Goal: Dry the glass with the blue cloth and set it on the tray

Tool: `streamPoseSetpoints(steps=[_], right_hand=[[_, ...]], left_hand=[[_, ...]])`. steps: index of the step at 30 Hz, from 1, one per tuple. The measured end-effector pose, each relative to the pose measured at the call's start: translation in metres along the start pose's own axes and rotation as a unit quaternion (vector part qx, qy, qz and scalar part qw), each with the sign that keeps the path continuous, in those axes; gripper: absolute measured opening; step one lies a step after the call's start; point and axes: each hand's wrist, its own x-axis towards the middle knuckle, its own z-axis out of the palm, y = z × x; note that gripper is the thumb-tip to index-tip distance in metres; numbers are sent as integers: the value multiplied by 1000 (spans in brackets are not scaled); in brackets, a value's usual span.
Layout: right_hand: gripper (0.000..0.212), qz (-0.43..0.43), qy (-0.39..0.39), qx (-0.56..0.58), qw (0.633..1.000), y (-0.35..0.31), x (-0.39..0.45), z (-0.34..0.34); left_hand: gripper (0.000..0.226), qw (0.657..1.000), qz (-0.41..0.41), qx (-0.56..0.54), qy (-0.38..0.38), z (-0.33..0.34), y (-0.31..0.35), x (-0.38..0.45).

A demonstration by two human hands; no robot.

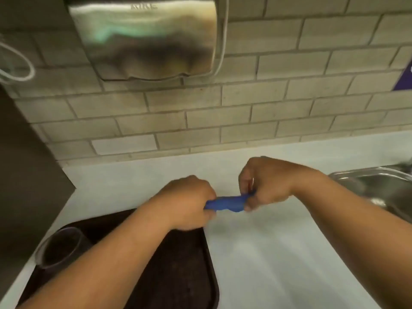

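The blue cloth [226,203] is bunched into a short roll stretched between both hands above the white counter. My left hand [186,202] grips its left end in a closed fist. My right hand [265,182] pinches its right end. A clear glass [61,247] stands upright on the dark brown tray [185,273] at the tray's left side, under my left forearm and apart from both hands. The frame is motion-blurred.
A steel sink [374,186] sits at the right edge. A metal dispenser [145,36] hangs on the tiled wall above. A dark panel [24,175] bounds the counter [278,253] on the left.
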Motion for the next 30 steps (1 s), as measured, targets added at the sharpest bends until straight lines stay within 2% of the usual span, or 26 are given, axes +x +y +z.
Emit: streamPoseSetpoints(steps=[1, 3, 4, 6, 7, 8, 9, 10, 11, 12, 13, 14, 19, 27, 28, 30], right_hand=[[28, 17, -63, -24, 998, 8, -9, 19], [36, 51, -171, -55, 982, 23, -27, 57], [37, 61, -194, -50, 978, 28, -34, 74], [31, 51, -174, -33, 983, 34, -34, 105], [26, 38, -140, -18, 989, 34, -28, 118], [19, 22, -102, 9, 995, 31, -20, 131], [10, 7, -80, 31, 996, 28, -10, 143], [24, -17, -65, 41, 997, 25, 0, 153], [60, -43, -69, 24, 996, 26, 10, 164], [90, -66, -74, 2, 995, 28, 18, 173], [105, -74, -69, -17, 995, 31, 24, 179], [109, -76, -57, -26, 995, 36, 28, 182], [109, -36, -39, -63, 997, 59, 40, 191], [116, 28, -70, -64, 995, 43, 47, 186], [113, 38, -65, -49, 996, 40, 48, 179], [93, 38, -19, -68, 997, 32, 53, 167]], left_hand=[[20, 998, 10, 1, -62, 25, 9, -8], [26, 983, 32, -35, -180, 68, 23, -25], [28, 976, 28, -68, -203, 85, 28, -29], [24, 973, -34, -156, -165, 103, 32, -26], [26, 976, -71, -171, -112, 111, 33, -19], [33, 984, -90, -143, -61, 119, 33, -10], [53, 991, -93, -84, -44, 127, 34, 2], [84, 993, -98, -26, -61, 136, 34, 13], [112, 990, -103, 5, -94, 145, 34, 22], [128, 987, -107, 16, -119, 150, 34, 31], [134, 986, -107, 17, -128, 155, 33, 40], [135, 986, -105, 16, -127, 160, 31, 50], [144, 990, -70, 21, -121, 163, 23, 76], [154, 991, -51, 21, -118, 162, 14, 74], [153, 992, -54, 3, -113, 157, 11, 72], [142, 996, -53, -27, -73, 145, 7, 67]])
